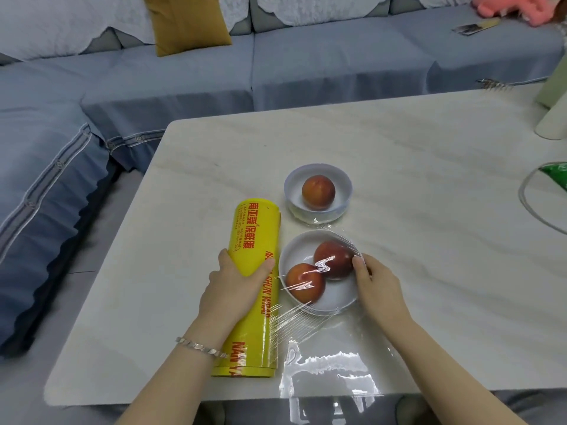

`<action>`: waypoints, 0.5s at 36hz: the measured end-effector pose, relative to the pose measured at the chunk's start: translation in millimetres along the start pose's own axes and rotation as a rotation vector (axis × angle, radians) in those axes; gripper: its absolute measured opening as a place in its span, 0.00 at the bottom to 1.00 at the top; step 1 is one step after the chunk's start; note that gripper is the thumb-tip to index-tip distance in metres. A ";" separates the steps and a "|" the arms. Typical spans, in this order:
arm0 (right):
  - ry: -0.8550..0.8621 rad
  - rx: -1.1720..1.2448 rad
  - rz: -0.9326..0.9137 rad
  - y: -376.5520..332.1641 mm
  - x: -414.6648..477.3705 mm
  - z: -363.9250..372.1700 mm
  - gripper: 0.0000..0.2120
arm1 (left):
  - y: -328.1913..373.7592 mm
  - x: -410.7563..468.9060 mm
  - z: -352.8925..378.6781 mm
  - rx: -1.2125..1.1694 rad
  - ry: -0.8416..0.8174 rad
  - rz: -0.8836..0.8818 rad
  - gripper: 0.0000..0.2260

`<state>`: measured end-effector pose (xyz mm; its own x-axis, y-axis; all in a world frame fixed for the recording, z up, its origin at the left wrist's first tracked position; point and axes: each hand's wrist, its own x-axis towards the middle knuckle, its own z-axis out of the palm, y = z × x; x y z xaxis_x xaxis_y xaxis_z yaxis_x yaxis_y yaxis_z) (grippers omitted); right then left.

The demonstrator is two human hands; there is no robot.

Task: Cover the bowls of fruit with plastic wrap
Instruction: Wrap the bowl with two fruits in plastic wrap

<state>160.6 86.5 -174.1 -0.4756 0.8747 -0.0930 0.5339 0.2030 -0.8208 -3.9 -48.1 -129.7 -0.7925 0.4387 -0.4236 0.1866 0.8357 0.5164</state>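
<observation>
Fingers (358, 261) of your right hand (379, 288) are curled and pinching the film (294, 319) at the right rim of the near bowl (284, 265), just beside the farther of its two peaches (333, 259). Your left hand (236, 280) is wrapped round the yellow roll (256, 237), pressing it to the table (399, 148) just left of that bowl.

The film runs from the roll rightward across the bowl. It looks bunched into strands on the near side, and a loose shiny sheet of it lies toward the near edge of the table. The far bowl (348, 182), with its single peach (318, 191), stands uncovered just beyond.

To do this step well, let the left hand act as the anchor and bear down on the roll so it cannot turn. Draw the film with the right hand out past the right rim and then downward, not upward. A flat, taut pull should smooth those strands. If they stay roped, spread them sideways before you press anything. The bowl looks light, so a hard sideways tug would probably drag it or tip the fruit.

Check that the far rim is under the film too (from here I cannot tell whether it is). Seal the rim all round only once the sheet lies tight, then tear it from the roll and move on to the far bowl
</observation>
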 end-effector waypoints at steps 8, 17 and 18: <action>-0.004 0.051 0.017 1.0 1.1 0.2 0.13 | -7.9 21.7 -15.2 -0.469 -0.286 -0.143 0.37; -0.023 0.104 0.029 0.2 0.8 -2.3 0.13 | -9.0 16.8 -12.6 -0.337 -0.002 -0.117 0.35; -0.023 0.105 0.026 0.8 -0.5 -2.8 0.13 | -10.0 14.7 -14.6 -0.285 0.026 -0.108 0.39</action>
<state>163.3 87.5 -173.1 -0.4795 0.8683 -0.1271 0.4709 0.1324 -0.8722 -25.8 -54.9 -130.3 -0.8144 0.3404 -0.4699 -0.0672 0.7490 0.6591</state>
